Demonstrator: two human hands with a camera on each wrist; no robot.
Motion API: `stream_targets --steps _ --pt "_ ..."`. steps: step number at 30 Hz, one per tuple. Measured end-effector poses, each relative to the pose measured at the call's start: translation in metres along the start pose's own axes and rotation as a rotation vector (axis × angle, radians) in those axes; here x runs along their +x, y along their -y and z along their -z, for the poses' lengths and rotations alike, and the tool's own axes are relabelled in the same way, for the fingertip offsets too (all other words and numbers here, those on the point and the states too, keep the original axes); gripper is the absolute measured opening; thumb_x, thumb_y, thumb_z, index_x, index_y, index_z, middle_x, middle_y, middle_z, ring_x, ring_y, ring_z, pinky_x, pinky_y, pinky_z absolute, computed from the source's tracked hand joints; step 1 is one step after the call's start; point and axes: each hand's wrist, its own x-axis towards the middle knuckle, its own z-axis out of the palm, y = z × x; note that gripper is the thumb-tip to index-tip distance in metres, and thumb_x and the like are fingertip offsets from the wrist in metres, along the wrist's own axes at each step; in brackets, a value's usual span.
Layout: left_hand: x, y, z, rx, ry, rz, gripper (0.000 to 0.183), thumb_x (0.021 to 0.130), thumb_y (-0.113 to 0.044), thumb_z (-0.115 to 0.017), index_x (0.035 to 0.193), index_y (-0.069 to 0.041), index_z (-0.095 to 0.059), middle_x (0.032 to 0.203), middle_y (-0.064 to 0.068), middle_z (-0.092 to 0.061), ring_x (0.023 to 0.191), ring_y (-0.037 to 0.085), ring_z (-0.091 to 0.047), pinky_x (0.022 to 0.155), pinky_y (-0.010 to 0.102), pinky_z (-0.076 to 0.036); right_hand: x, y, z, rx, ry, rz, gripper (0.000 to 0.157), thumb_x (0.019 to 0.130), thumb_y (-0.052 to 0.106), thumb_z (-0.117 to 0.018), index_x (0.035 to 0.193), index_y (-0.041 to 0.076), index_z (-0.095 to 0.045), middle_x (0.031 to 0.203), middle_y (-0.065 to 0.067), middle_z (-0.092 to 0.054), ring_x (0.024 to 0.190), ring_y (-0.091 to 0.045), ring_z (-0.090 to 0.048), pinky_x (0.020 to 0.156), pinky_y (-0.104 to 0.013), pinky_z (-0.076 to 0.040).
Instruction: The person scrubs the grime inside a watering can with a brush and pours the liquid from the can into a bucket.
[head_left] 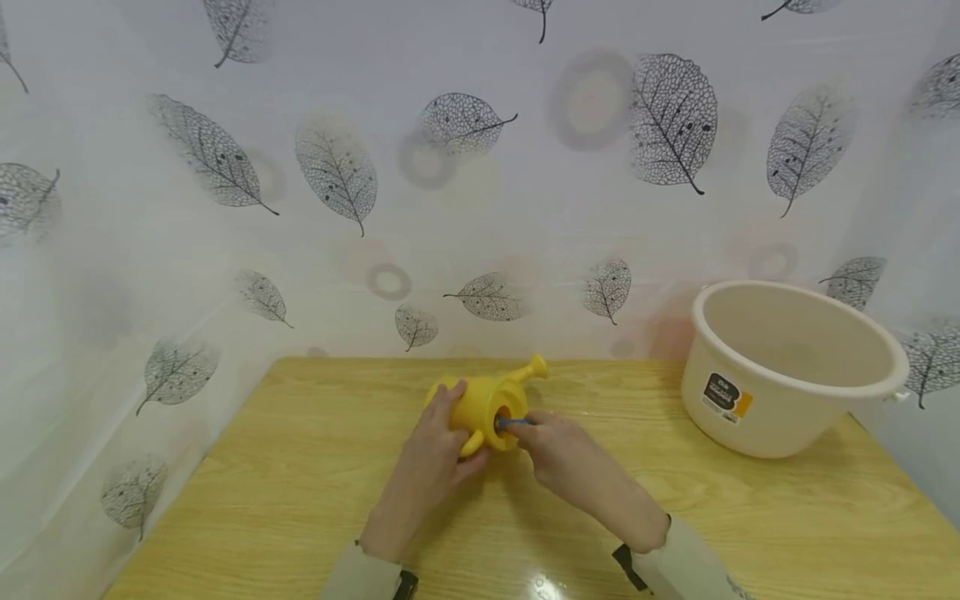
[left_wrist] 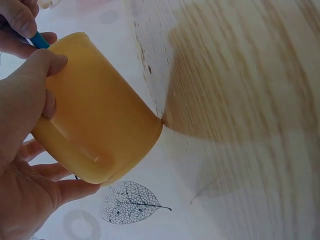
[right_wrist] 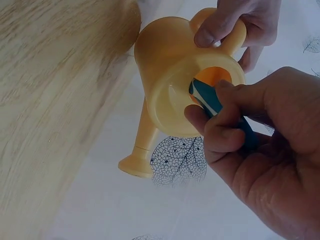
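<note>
A yellow toy watering can (head_left: 475,406) is tilted on its side, its round opening facing my right hand. My left hand (head_left: 433,446) grips it by the handle and body, with the thumb over the handle (right_wrist: 235,37) in the right wrist view. My right hand (head_left: 562,458) pinches a slim teal stick with a pale stripe (right_wrist: 207,97). One end of the stick is at the can's opening (right_wrist: 216,75); whether it touches the rim or what its far end looks like is hidden. The can's spout (head_left: 531,368) points away to the right.
A large cream plastic tub (head_left: 750,417) with a label stands on the right of the wooden table (head_left: 300,483). Behind the table hangs a pale curtain (head_left: 480,208) printed with dark leaves.
</note>
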Motion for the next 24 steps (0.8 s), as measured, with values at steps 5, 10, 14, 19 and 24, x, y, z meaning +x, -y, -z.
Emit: stream_targets --steps 5,10,14,19,24 --pt "0.0 0.0 0.0 0.004 -0.002 0.003 0.034 0.083 -0.029 -0.083 0.062 -0.008 -0.066 0.146 0.026 -0.052 0.133 0.057 -0.051 0.106 0.057 -0.053 -0.001 0.001 0.002 -0.021 -0.008 -0.007 0.045 0.074 -0.016 -0.073 0.112 0.007 -0.073 0.094 -0.007 -0.075 0.077 -0.018 -0.071 0.067 -0.024 -0.061" --pt "-0.001 0.0 0.0 -0.003 0.008 0.021 0.033 0.083 -0.028 -0.083 0.063 -0.007 -0.067 0.147 0.026 -0.052 0.134 0.057 -0.05 0.106 0.057 -0.053 -0.001 0.004 0.008 -0.057 -0.003 -0.011 0.045 0.073 -0.016 -0.073 0.11 0.009 -0.073 0.092 -0.007 -0.074 0.073 -0.016 -0.068 0.064 -0.024 -0.059" --pt "-0.002 0.001 0.0 -0.006 0.018 0.022 0.034 0.083 -0.028 -0.084 0.062 -0.007 -0.066 0.147 0.027 -0.052 0.134 0.057 -0.05 0.106 0.057 -0.053 -0.002 0.007 0.015 -0.075 0.015 -0.013 0.046 0.073 -0.016 -0.073 0.112 0.008 -0.073 0.096 -0.008 -0.074 0.074 -0.018 -0.069 0.064 -0.024 -0.06" --pt "-0.002 0.002 0.0 0.002 0.019 0.014 0.033 0.083 -0.028 -0.084 0.063 -0.007 -0.067 0.147 0.026 -0.051 0.134 0.056 -0.05 0.106 0.057 -0.053 -0.002 0.01 0.02 -0.07 0.017 -0.005 0.043 0.076 -0.014 -0.075 0.111 0.01 -0.073 0.095 -0.006 -0.073 0.073 -0.016 -0.068 0.062 -0.022 -0.058" --pt "-0.002 0.001 0.001 0.001 0.026 0.02 0.032 0.084 -0.028 -0.084 0.064 -0.008 -0.068 0.15 0.024 -0.05 0.136 0.054 -0.049 0.107 0.056 -0.052 -0.001 0.01 0.022 -0.069 0.018 -0.005 0.044 0.076 -0.014 -0.075 0.112 0.011 -0.073 0.096 -0.006 -0.073 0.075 -0.017 -0.07 0.063 -0.022 -0.059"
